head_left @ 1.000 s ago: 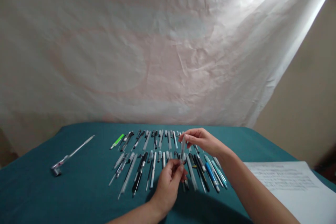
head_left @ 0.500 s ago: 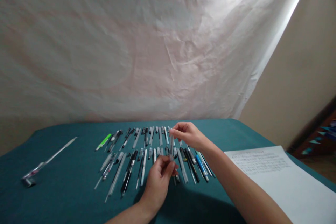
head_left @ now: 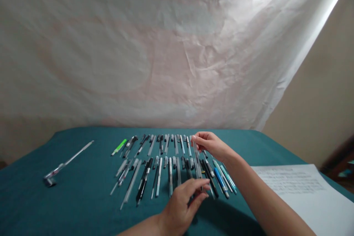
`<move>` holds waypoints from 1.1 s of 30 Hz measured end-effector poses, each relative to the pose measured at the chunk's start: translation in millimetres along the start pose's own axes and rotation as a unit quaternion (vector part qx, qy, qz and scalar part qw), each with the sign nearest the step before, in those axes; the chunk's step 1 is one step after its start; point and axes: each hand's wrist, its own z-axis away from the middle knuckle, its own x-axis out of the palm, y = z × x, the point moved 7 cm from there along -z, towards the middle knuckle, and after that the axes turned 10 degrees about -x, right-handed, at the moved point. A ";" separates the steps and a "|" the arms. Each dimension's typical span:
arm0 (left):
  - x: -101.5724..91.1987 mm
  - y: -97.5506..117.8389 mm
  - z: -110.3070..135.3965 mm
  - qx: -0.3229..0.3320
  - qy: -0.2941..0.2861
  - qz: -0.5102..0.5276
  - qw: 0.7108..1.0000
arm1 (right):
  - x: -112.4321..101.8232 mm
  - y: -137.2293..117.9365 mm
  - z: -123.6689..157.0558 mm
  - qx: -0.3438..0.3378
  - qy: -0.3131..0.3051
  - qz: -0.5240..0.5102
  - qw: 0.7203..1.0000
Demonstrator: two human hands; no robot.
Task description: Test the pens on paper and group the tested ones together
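Observation:
A clear pen barrel (head_left: 197, 162) is held up at a slant over the near row of pens. My right hand (head_left: 210, 145) pinches its upper end between thumb and fingertips. At the lower end, the curled fingers of my left hand (head_left: 188, 199) close around it, though the exact contact is partly hidden. Beneath and beside both hands lie pens, clear barrels, caps and thin refills, among them a black pen (head_left: 144, 182) and a blue pen (head_left: 221, 182).
A green highlighter (head_left: 118, 147) ends the far row at the left. Farther left lies a long thin item with a shiny end (head_left: 49, 179). A sheet of paper with handwriting (head_left: 304, 191) rests on the right of the green cloth (head_left: 83, 210). A pale sheet hangs behind.
The view has swung slightly left, so everything sits farther right. My left hand has moved rightward with the barrel's lower end, and the barrel now slants instead of standing nearly upright.

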 end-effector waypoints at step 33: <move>15.6 -10.7 1.1 -0.020 -0.079 -0.136 0.987 | -94.5 -17.0 71.3 -0.018 0.018 0.394 0.919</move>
